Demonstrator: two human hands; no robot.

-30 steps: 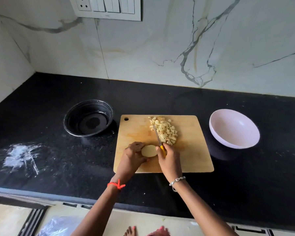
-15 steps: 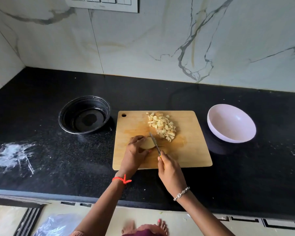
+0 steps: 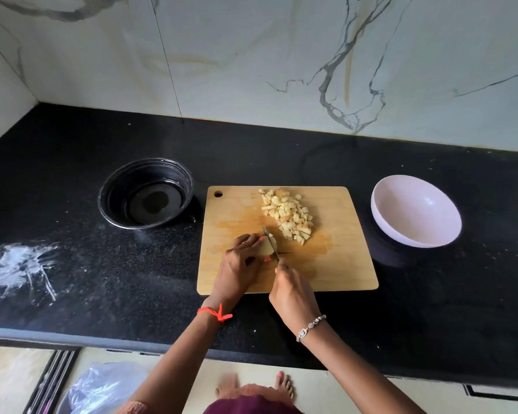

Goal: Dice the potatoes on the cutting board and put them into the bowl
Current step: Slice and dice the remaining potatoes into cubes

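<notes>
My left hand (image 3: 240,261) clamps the potato piece (image 3: 267,249); my right hand (image 3: 293,297) grips the knife (image 3: 271,242), its blade pointing away from me along the piece's right edge.

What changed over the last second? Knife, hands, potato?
The right hand drew back toward the near edge of the cutting board, bringing the knife from the diced pile onto the potato piece. The left hand still grips that piece. Pile, board and empty pink bowl unchanged.

Black speckled countertop (image 3: 281,150), bearing from left to right: white powdery smear (image 3: 18,267), black bowl (image 3: 117,189), wooden cutting board (image 3: 341,249) near centre, pale pink bowl (image 3: 416,210).
</notes>
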